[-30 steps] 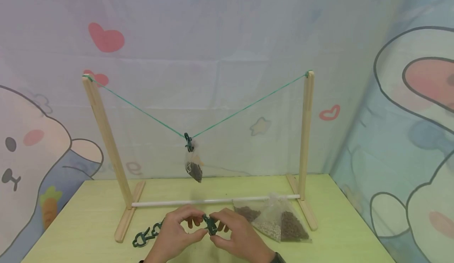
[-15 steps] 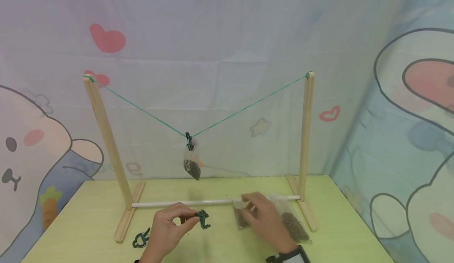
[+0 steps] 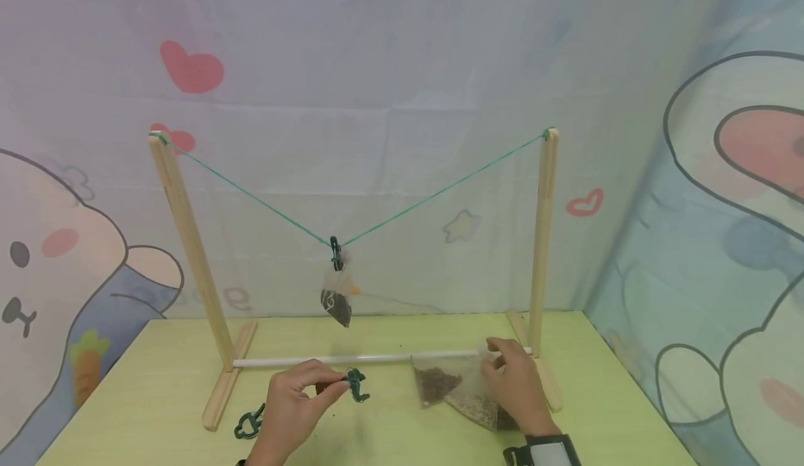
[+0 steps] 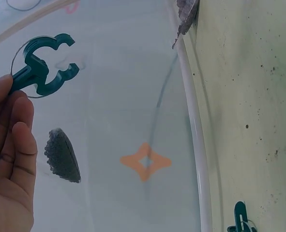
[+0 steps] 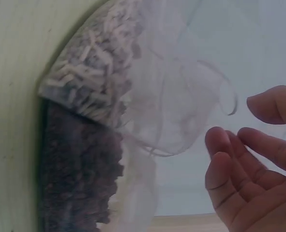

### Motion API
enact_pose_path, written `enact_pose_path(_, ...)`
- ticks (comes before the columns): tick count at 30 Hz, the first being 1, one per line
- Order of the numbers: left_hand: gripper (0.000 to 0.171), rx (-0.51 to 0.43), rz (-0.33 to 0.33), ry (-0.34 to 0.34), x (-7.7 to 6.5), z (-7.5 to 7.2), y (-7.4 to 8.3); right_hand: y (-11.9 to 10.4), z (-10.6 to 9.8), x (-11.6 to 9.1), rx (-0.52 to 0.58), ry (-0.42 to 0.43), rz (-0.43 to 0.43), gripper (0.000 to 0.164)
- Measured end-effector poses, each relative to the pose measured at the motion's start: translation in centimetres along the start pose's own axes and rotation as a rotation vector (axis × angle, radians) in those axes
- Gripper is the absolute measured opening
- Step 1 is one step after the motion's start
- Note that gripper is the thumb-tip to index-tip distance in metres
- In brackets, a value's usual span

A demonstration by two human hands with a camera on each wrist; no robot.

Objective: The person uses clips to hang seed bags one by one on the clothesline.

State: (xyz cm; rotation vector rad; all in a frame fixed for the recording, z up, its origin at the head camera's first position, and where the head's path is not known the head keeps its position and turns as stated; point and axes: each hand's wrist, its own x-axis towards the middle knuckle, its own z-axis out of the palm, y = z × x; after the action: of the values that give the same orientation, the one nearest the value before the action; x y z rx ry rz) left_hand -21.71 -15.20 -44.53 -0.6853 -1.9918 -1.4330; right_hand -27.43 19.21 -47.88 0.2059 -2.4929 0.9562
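Note:
My left hand (image 3: 292, 403) pinches a dark green plastic spring clip (image 3: 356, 385) by its handles, between thumb and fingers. Seen from the left wrist, the clip's curved jaws stand apart with nothing between them. My right hand (image 3: 520, 389) is at the top of a clear bag of pale pellets (image 3: 474, 409). In the right wrist view, its bent fingertips (image 5: 218, 140) stand apart from the thumb, just off the loose plastic, and hold nothing. A bag of brown granules (image 3: 437, 384) lies on the left of it, and a dark-filled bag (image 5: 80, 169) is partly hidden behind my right hand.
A wooden stand (image 3: 195, 250) carries a green cord (image 3: 433, 195) between its posts. From the cord's low point hang another clip (image 3: 336, 253) and a bag of dark granules (image 3: 337, 307). A white rod (image 3: 377, 358) joins the feet. Another green clip (image 3: 250, 423) lies left.
My right hand has let go of the clip and moved right, past the brown bag to the pellet bag. My left hand keeps the clip, slightly further left. The hanging bag has swung left.

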Motion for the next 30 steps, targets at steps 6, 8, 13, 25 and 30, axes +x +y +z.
enact_pose_path(6, 0.012, 0.003, -0.006, -0.002, 0.0, 0.0, -0.1, 1.0, -0.1, 0.0, -0.031, -0.076, 0.085, 0.036)
enact_pose_path(8, 0.011, 0.004, -0.010, -0.004, 0.0, 0.0, -0.1, 1.1, -0.1, 0.0, -0.043, -0.102, 0.110, 0.036)
enact_pose_path(13, 0.011, 0.010, -0.023, -0.006, 0.0, 0.0, -0.2, 1.3, 0.1, 0.0, -0.039, -0.149, 0.175, 0.038)
enact_pose_path(25, 0.010, 0.018, -0.041, -0.014, -0.1, 0.0, -0.2, 0.8, 0.0, 0.2, 0.046, -0.180, 0.186, 0.027)
enact_pose_path(30, 0.011, 0.016, -0.032, -0.011, 0.0, 0.0, -0.2, 0.4, -0.5, 0.1, 0.091, -0.206, 0.145, 0.009)
